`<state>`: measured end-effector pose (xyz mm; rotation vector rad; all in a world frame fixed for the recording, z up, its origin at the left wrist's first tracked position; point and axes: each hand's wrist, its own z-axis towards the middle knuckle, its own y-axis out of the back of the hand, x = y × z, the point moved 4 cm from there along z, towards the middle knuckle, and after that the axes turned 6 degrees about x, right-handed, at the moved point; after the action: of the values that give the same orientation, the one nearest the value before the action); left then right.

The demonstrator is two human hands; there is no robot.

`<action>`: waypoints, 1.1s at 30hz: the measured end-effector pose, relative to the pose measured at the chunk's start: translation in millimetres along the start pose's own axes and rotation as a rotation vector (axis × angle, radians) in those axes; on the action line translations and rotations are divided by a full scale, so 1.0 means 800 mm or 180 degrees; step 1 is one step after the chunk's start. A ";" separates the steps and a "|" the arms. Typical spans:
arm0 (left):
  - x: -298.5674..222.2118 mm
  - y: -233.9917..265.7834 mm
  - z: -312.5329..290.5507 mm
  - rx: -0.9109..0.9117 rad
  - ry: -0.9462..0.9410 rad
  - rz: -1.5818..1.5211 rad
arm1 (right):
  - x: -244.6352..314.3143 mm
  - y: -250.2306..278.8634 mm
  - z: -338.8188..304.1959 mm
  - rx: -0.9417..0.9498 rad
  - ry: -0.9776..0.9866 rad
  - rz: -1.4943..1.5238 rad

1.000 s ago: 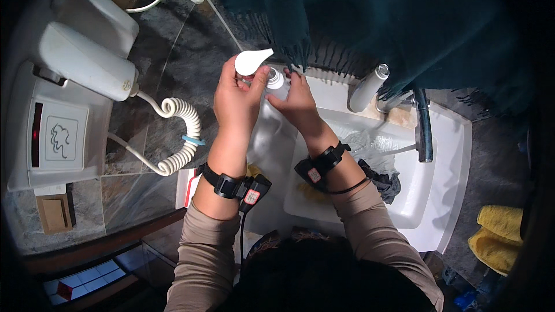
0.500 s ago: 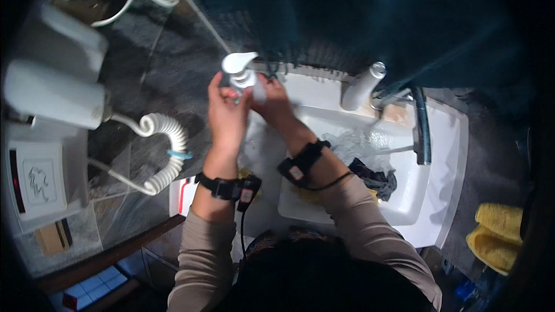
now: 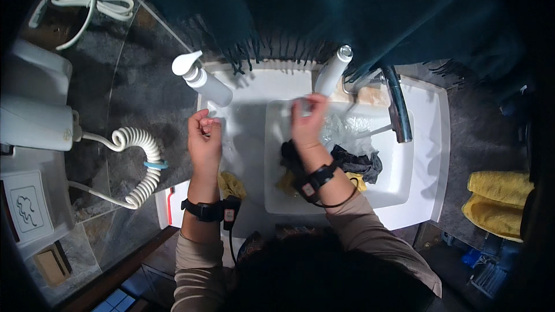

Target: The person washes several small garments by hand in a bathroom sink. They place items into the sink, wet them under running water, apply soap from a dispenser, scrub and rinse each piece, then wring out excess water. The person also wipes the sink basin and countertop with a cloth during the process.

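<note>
A white pump bottle (image 3: 211, 88) stands on the back left corner of the white sink counter, its nozzle pointing right. Just in front of it is my left hand (image 3: 204, 141), free of the bottle, its fingers loosely curled and apart with nothing in them. My right hand (image 3: 308, 122), slightly smeared by motion, hovers over the basin's back left part; thumb and fingers are apart and I see nothing between them. Dark wet cloth (image 3: 361, 164) lies in the basin (image 3: 341, 203) under running water from the faucet (image 3: 399, 107). A yellow cloth (image 3: 232, 186) lies near my left wrist.
A slim white bottle (image 3: 333, 72) stands behind the basin. Dark teal fringed fabric (image 3: 347, 6) hangs along the back. On the left are a hair dryer (image 3: 34, 121) with a coiled cord (image 3: 141, 138) and a bundled white cable (image 3: 95, 0). Yellow towels (image 3: 500, 202) hang at right.
Both hands have let go of the pump bottle, which now stands on the counter. My right hand has moved right over the basin; my left hand has drawn back toward me.
</note>
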<state>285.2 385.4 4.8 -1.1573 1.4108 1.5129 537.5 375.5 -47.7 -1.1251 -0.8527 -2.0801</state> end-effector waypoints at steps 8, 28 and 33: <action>-0.004 -0.013 -0.040 0.0330 -0.0173 0.0236 | -0.060 0.037 0.050 -0.0531 -0.0469 -0.1377; 0.079 0.086 -0.127 0.0215 0.0647 0.0897 | -0.006 -0.163 0.031 0.1069 -0.0299 -0.0928; 0.110 0.120 -0.155 0.0179 0.0762 0.1032 | 0.012 -0.139 -0.006 0.0672 0.0005 -0.0732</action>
<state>182.4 246.8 -46.6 -1.1450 1.8642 1.5778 446.2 437.1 -68.6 -0.9497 -1.2188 -2.1108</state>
